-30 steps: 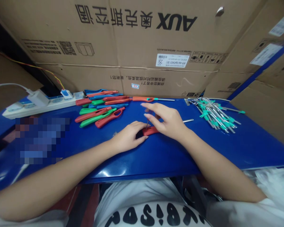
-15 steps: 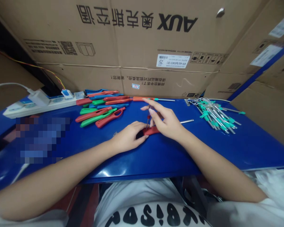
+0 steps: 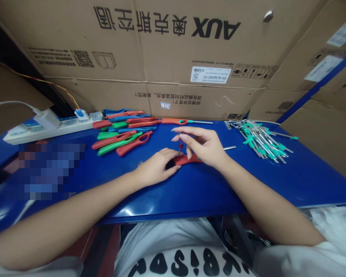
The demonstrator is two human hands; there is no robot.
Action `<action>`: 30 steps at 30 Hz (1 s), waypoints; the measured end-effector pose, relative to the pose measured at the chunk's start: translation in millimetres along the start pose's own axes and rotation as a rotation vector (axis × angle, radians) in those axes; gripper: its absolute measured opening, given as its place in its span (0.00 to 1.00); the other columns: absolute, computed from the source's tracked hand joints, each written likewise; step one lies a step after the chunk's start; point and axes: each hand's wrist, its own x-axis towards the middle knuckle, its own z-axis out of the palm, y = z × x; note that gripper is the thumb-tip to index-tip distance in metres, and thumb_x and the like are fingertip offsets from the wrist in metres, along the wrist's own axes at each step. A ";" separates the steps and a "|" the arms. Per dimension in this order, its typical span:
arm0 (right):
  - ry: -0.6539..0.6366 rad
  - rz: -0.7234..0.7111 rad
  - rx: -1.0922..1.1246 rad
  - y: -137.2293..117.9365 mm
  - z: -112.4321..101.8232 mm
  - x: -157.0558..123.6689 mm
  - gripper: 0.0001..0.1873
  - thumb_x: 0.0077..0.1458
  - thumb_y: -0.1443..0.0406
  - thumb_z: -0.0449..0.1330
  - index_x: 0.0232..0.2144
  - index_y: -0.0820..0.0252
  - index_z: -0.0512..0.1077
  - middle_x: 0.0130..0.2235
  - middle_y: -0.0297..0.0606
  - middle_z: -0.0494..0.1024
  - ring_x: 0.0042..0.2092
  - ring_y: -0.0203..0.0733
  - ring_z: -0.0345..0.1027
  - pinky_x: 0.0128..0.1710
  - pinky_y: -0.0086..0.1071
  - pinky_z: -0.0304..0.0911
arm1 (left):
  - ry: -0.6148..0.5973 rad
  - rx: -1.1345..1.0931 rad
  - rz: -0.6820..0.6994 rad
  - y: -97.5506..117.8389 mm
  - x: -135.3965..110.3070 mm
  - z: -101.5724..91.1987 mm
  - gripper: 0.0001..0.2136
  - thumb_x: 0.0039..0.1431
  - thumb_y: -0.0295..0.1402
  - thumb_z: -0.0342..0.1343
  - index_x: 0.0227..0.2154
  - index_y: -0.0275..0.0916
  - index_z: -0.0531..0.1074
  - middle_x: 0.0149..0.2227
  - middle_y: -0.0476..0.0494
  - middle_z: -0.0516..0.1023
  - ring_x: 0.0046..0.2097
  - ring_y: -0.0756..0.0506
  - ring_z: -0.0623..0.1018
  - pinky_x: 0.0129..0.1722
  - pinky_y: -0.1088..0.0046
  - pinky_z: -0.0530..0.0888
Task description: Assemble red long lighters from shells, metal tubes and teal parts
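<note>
A red long-nosed gas lighter (image 3: 187, 159) lies on the blue table, its metal tube sticking out to the right. My left hand (image 3: 158, 165) is closed on the lighter's handle end, pressing it to the table. Above it, my right hand (image 3: 203, 146) grips a small screwdriver (image 3: 180, 145) by its dark red handle. The screwdriver stands nearly upright, its tip down at the red body beside my left fingers. Part of the lighter is hidden under my right hand.
Several red, green and blue lighter handles (image 3: 121, 142) lie back left, by a white power strip (image 3: 66, 129). An orange lighter (image 3: 173, 121) lies along the back. Metal tubes with green parts (image 3: 265, 142) are heaped at right. A large cardboard box (image 3: 150, 57) walls the back.
My right hand has shifted slightly right and its fingers have turned around the screwdriver handle. More of the red lighter shows now. My left hand has stayed in place.
</note>
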 end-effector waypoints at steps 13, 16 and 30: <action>-0.165 -0.260 -0.354 6.1 -1.8 -6.2 0.26 0.69 0.68 0.44 0.66 0.51 0.61 0.61 0.43 0.70 0.54 0.40 0.72 0.50 0.37 0.72 | 0.007 0.002 -0.011 -0.6 0.3 1.1 0.10 0.64 0.31 0.57 0.47 0.37 0.73 0.46 0.38 0.80 0.48 0.40 0.78 0.51 0.59 0.75; -0.146 -0.243 -0.357 9.1 0.1 -6.9 0.27 0.69 0.68 0.47 0.68 0.51 0.56 0.55 0.42 0.76 0.48 0.40 0.74 0.47 0.35 0.72 | -0.002 -0.001 -0.006 -0.1 0.6 0.4 0.10 0.64 0.31 0.57 0.47 0.37 0.73 0.47 0.38 0.80 0.49 0.40 0.78 0.52 0.59 0.75; -0.040 -0.125 -0.178 1.5 -1.8 -1.7 0.18 0.69 0.58 0.54 0.55 0.55 0.74 0.46 0.38 0.83 0.26 0.31 0.71 0.32 0.29 0.70 | -0.009 0.000 -0.007 -1.0 -0.4 0.7 0.13 0.64 0.31 0.57 0.50 0.38 0.72 0.49 0.39 0.79 0.51 0.40 0.78 0.54 0.60 0.74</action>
